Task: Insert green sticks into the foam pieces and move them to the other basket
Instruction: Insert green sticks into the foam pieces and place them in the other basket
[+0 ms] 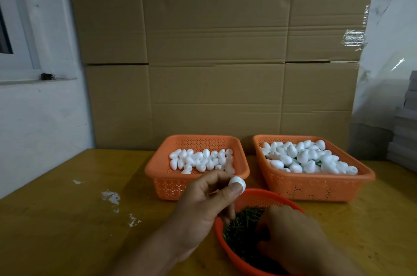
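We hold one small white foam piece (237,182) up in our left hand (204,205), pinched between the thumb and a finger. It is smooth, round and shaped like a little egg. Our right hand (293,237) reaches down into a round orange bowl (255,194) full of thin green sticks (242,228), with the fingers curled into the pile; we cannot tell if they hold a stick. Behind the bowl two orange baskets with little holes sit side by side on the yellow bench (67,219). The left basket (168,182) has a low layer of foam eggs. The right basket (316,187) is heaped high, with bits of green showing between the eggs.
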